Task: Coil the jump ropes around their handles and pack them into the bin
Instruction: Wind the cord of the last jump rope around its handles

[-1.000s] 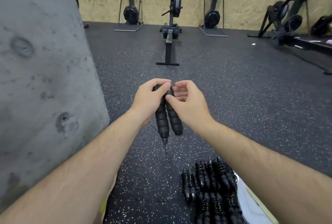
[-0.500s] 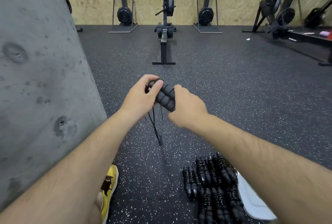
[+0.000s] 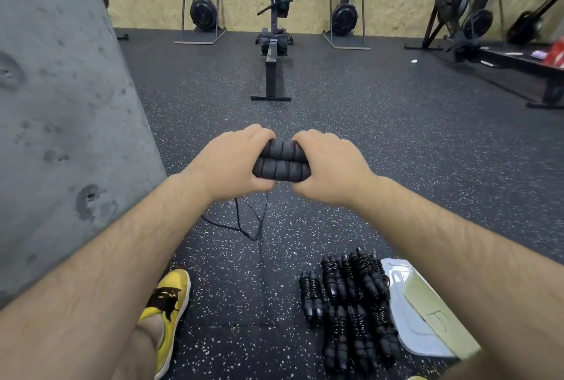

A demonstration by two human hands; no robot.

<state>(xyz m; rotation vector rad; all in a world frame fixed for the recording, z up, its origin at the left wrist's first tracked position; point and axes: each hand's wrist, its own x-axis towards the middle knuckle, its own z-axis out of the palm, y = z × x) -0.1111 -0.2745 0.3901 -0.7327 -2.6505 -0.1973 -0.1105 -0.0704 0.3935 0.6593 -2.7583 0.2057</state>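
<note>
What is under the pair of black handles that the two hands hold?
A thin black cord hangs in loops below the handles, down toward the speckled floor. Where it joins the handles is covered by the left hand.

Your bare forearms reach forward and converge. Your left hand (image 3: 235,163) and right hand (image 3: 329,166) curl knuckles-up around opposite ends of the paired handles (image 3: 280,163), with your fingertips close together on top.

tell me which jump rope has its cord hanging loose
The one whose paired handles the left hand and right hand grip: its cord dangles below them. The coiled ropes on the floor are wound round their handles.
</note>
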